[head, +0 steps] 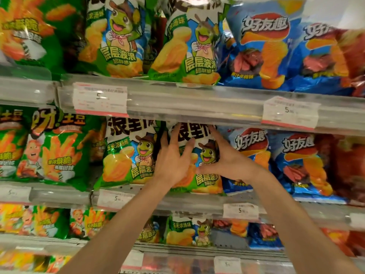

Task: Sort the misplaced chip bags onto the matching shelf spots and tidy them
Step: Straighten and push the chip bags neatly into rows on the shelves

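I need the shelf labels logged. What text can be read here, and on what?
"层层波浪" on the turtle bag that both hands press, left hand, right hand.
"好友趣" on the blue bag.
"土豆" on the green fries bag.
"5" on the price tag; its fine print is blurred.

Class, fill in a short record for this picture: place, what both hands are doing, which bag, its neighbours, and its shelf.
place: shop shelves of chip bags
left hand: spread flat on the turtle bag, fingers straight
right hand: pressed to the same bag's right side, fingers straight
bag: upright, middle shelf
left neighbour: matching turtle bag
right neighbour: blue bag
price tag: below the bag, to its right
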Demonstrator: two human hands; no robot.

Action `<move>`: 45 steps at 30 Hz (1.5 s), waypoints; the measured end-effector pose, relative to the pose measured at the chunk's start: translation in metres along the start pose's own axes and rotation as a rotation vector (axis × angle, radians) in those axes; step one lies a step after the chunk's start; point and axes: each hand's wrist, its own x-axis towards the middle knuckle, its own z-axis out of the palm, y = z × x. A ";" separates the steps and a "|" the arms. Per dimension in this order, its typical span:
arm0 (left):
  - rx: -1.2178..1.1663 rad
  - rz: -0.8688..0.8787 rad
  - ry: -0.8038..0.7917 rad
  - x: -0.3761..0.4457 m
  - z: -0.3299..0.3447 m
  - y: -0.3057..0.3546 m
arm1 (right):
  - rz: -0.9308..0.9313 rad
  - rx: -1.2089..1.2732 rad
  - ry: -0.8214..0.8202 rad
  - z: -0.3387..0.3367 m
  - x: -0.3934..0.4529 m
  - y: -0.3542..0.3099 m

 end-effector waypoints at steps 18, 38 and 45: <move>0.073 0.173 0.050 0.007 -0.001 -0.010 | -0.084 -0.028 0.072 0.012 0.005 0.016; 0.778 0.382 0.265 0.001 -0.100 -0.092 | -0.056 -0.818 0.504 0.097 0.006 -0.020; 0.742 0.402 0.174 0.004 -0.105 -0.100 | 0.036 -0.814 0.549 0.111 0.007 -0.026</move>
